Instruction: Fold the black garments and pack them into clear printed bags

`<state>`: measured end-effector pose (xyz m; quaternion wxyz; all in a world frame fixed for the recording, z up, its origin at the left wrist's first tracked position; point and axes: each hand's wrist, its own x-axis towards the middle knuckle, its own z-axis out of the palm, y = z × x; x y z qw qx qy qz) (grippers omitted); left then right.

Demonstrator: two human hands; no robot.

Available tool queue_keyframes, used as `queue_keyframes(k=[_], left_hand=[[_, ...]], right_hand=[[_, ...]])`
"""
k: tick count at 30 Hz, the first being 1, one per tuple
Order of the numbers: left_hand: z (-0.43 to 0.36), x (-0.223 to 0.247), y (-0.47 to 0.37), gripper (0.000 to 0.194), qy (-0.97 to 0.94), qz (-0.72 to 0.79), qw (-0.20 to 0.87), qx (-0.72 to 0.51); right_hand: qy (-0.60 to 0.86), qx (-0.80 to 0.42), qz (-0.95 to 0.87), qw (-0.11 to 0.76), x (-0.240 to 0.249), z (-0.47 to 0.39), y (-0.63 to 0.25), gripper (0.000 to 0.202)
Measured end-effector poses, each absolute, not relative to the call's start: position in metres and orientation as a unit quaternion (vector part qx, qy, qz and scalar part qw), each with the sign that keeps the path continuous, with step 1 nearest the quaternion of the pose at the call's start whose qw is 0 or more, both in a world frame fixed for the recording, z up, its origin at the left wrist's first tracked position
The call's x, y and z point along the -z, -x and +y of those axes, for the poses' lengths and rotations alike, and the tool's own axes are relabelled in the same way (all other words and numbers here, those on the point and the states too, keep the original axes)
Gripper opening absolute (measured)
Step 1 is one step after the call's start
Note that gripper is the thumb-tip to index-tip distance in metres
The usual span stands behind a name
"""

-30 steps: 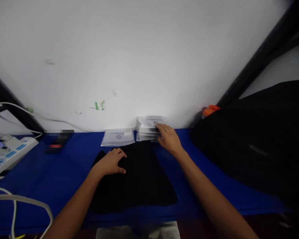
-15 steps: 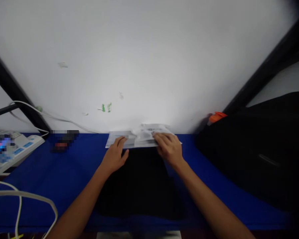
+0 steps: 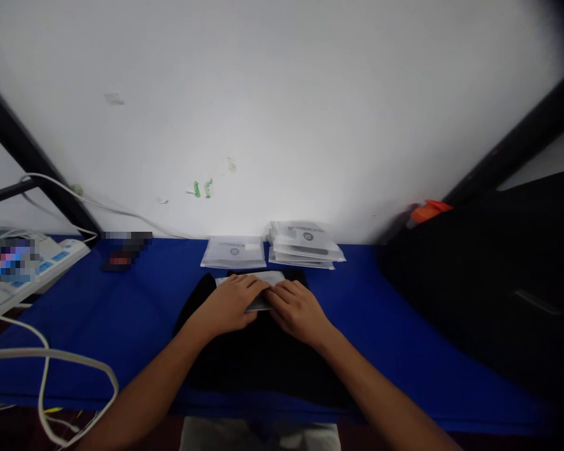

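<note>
A frosted plastic zip bag (image 3: 275, 276) lies over the folded black cloth (image 3: 263, 363) in front of me. My left hand (image 3: 232, 304) is curled over the bag's left side, its fingers reaching to the middle. From the right, my right hand (image 3: 297, 308) meets it there, its fingers closed on the bag. Between them the bag's dark lower part shows, and the fingertips hide the rest. Behind the cloth lies a flat printed bag (image 3: 235, 252). Right of it is a stack of similar bags (image 3: 306, 241).
The blue tabletop (image 3: 136, 326) meets a white wall (image 3: 310, 113). A big black bag-like bulk (image 3: 474, 300) with an orange piece (image 3: 430, 210) fills the right. To the left are a white power strip (image 3: 59, 260), a blurred dark object (image 3: 125, 250) and a looping white cable (image 3: 75, 357).
Both hands have come back toward me from the bags at the wall, with one bag now between them over the black cloth. The remaining bags lie at the wall.
</note>
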<state>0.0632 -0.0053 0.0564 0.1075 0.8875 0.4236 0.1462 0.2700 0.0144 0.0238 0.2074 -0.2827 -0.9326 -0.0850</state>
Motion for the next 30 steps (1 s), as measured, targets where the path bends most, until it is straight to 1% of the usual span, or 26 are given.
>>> queue_keyframes(k=[4, 9, 13, 15, 17, 20, 25, 30], left_hand=[[0.001, -0.061, -0.049, 0.031, -0.872, 0.456, 0.073, -0.159], [0.003, -0.060, -0.045, 0.026, -0.866, 0.464, 0.012, -0.186], [-0.002, -0.052, -0.060, 0.017, -0.861, 0.421, -0.060, -0.278], [-0.007, -0.047, -0.070, 0.015, -0.858, 0.388, -0.090, -0.324], [-0.011, -0.044, -0.079, 0.013, -0.857, 0.357, -0.103, -0.356], [-0.015, -0.040, -0.088, 0.008, -0.854, 0.333, -0.109, -0.385], [-0.016, -0.039, -0.090, 0.008, -0.849, 0.340, -0.108, -0.389], [-0.014, -0.044, -0.088, 0.006, -0.850, 0.349, -0.104, -0.380]], right_hand=[[0.316, 0.039, -0.909, 0.271, -0.036, 0.023, -0.288, 0.023], [0.330, -0.035, -0.891, 0.309, -0.039, 0.031, -0.302, 0.024], [0.275, -0.063, -0.876, 0.390, -0.033, 0.030, -0.297, 0.017], [0.246, -0.080, -0.873, 0.414, -0.031, 0.026, -0.292, 0.019], [0.233, -0.101, -0.871, 0.421, -0.030, 0.021, -0.288, 0.021], [0.224, -0.121, -0.872, 0.419, -0.028, 0.016, -0.284, 0.020], [0.224, -0.126, -0.862, 0.438, -0.027, 0.015, -0.282, 0.014], [0.213, -0.131, -0.849, 0.466, -0.027, 0.014, -0.279, 0.016]])
